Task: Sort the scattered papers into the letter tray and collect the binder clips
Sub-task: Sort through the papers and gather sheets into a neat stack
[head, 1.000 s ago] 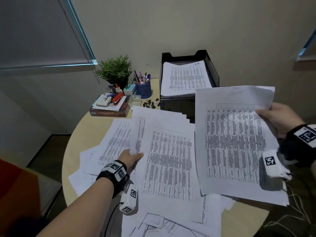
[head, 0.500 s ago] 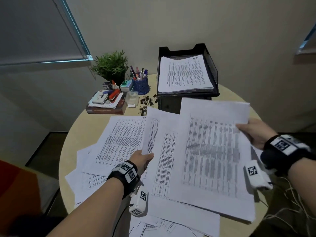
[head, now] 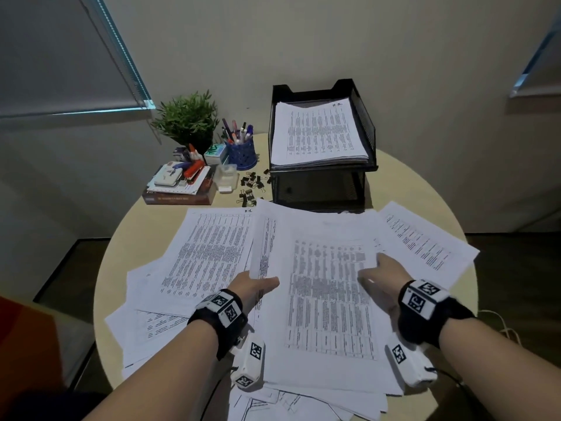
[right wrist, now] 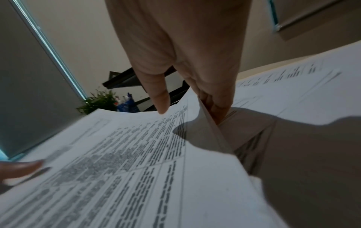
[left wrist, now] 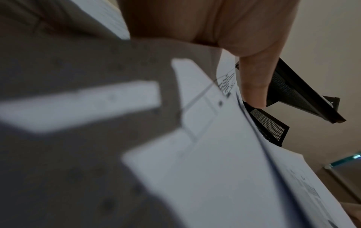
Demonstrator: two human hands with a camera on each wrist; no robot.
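Since a second ago the printed sheet [head: 331, 299] that the right hand [head: 381, 284] held up in the air has come down flat onto the pile of scattered papers [head: 209, 253], and the left hand [head: 253, 288] has shifted from the papers at the left to that sheet's left edge.

The left hand now pinches the edge: its thumb lies on top and its fingers go out of sight under the paper. The right wrist view shows the right hand with its thumb [right wrist: 160, 98] pressed on the sheet's printed face and its fingers [right wrist: 213, 106] curled under the lifted right edge, so it grips the sheet too. The sheet lies between the two hands, in the middle of the round table [head: 406, 180].

How many loose sheets overlap on the table cannot be counted. One black mesh letter tray [head: 365, 132] with two tiers stands at the far side; its upper tier holds a stack of printed pages [head: 315, 132], and the contents of the lower tier cannot be made out. A scatter of black binder clips [head: 252, 185], too small to count, lies just left of the tray. One blue pen cup [head: 241, 150] holds several pens, beside one potted plant [head: 188, 120].
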